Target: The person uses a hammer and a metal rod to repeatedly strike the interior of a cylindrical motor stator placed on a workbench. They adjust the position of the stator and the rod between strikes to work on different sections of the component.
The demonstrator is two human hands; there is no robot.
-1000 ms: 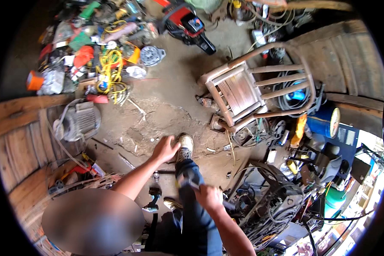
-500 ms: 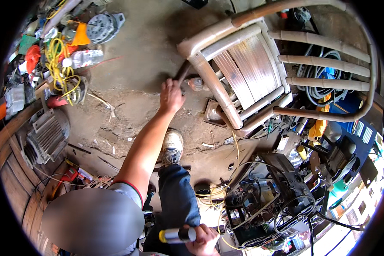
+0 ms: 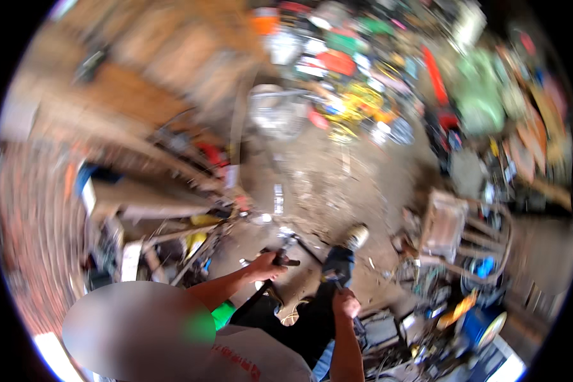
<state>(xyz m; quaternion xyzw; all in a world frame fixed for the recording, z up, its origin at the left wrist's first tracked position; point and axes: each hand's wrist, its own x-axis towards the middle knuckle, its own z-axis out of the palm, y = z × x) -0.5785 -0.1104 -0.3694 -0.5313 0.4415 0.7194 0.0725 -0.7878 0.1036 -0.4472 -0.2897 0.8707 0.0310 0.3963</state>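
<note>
The picture is smeared by motion. My left hand is at lower middle, its fingers closed round a dark tool with a stubby end to the right; its kind is too blurred to tell. To the right, over my dark-trousered leg, my right hand is closed round a short-handled tool whose upper end lies against the trousers. Its shape is not clear here. My shoe rests on the dirt floor ahead of that hand. Farther right stands the bamboo chair, away from both hands.
Coloured clutter with yellow cord lies at the far side. A grey motor housing sits by wooden boards. At left is a cluttered wooden bench; at lower right, electrical parts and a blue drum.
The view has swung left, so the chair now appears farther right and smaller. My left hand has left the bar beside the chair and now grips a dark tool near my legs. My right hand keeps its tool.
</note>
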